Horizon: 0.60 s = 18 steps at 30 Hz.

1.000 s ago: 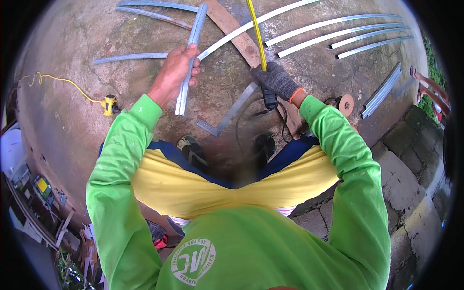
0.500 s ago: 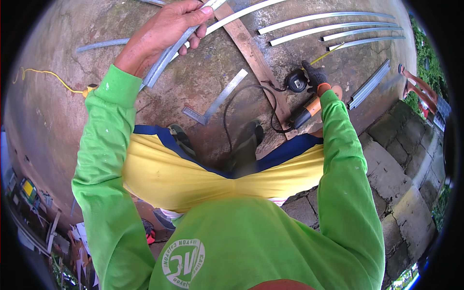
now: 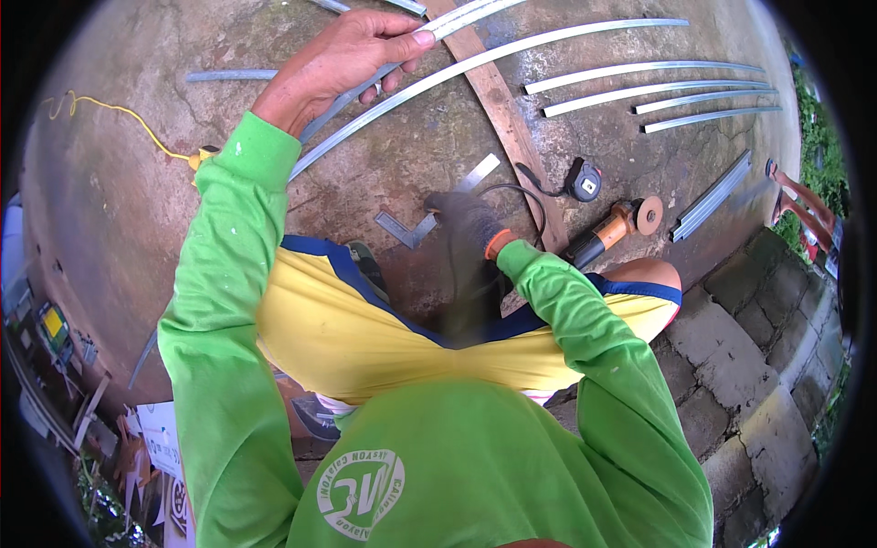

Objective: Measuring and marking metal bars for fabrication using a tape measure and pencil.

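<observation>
Closest to me, my gloved right grip (image 3: 466, 219) is a blur over the long side of a steel square (image 3: 395, 229). I can't tell if that grip is open or closed, or if it touches the metal. I should go slow there and pinch the square flat, so it doesn't skid. To the right of this grip lies an orange grinder (image 3: 607, 230); I want to steer clear of its disc (image 3: 649, 215). A tape measure (image 3: 583, 180) sits a bit farther out. Past that, up and left, my left grip (image 3: 343, 59) is wrapped around a thin metal bar (image 3: 468, 18). I should hold it firm, fingers off the sharp edges. Well to the right of it, four metal strips (image 3: 557, 109) lie on the floor (image 3: 329, 205).
</observation>
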Available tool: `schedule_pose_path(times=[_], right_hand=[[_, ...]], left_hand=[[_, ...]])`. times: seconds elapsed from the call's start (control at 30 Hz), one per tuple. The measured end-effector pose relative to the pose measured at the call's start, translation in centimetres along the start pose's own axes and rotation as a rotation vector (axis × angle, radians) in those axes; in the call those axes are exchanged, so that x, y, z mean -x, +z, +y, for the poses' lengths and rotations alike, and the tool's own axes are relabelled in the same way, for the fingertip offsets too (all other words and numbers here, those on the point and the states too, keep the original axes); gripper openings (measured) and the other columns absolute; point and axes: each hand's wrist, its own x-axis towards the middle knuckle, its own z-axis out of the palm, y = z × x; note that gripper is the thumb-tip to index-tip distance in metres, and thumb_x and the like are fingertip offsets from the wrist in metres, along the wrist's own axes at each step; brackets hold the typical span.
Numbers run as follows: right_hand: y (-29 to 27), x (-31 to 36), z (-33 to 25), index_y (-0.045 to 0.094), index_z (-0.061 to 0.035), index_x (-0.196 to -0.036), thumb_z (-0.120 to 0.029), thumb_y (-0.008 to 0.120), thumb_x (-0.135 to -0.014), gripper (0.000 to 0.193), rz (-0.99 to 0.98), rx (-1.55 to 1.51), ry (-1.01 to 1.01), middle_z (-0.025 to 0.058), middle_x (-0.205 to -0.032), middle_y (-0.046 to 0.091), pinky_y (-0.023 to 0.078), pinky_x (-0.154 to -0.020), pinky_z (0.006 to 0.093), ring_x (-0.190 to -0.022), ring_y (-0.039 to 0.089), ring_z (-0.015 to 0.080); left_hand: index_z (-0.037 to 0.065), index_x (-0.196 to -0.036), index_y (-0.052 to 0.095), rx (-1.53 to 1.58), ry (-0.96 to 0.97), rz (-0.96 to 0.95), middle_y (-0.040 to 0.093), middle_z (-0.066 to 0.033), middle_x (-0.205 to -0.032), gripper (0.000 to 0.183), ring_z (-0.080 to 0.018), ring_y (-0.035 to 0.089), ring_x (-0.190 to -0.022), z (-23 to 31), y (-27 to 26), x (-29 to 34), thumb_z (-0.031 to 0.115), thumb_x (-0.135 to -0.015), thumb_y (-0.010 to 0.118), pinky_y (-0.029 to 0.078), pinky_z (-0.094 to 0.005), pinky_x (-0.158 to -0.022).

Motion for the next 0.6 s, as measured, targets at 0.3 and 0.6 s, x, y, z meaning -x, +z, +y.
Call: schedule_pose_path(times=[0.3, 0.6], right_hand=[[5.5, -3.3, -3.7, 0.054, -0.0049, -0.112, -0.02, 0.055, -0.086, 0.03, 0.038, 0.217, 0.095, 0.0187, -0.11, 0.058, 0.051, -0.081, 0.0457, -0.098, 0.064, 0.0324], [6.1, -2.9, -4.1, 0.044, -0.0093, -0.13, -0.02, 0.053, -0.087, 0.045, -0.047, 0.309, -0.076, 0.0153, -0.107, 0.06, 0.051, -0.074, 0.0489, -0.092, 0.064, 0.0309]], left_hand=[[0.003, -0.106, 0.064, 0.07, 0.002, -0.049, 0.053, 0.0031, -0.071, 0.028, -0.0026, 0.049, -0.055, 0.3, -0.9, 0.3, 0.028, -0.095, 0.056, 0.036, -0.0173, -0.04], [0.003, -0.099, 0.061, 0.233, 0.04, -0.135, 0.055, 0.0007, -0.073, 0.03, -0.0032, 0.05, -0.055, 0.6, -1.2, 0.7, 0.032, -0.095, 0.056, 0.036, -0.0171, -0.038]])
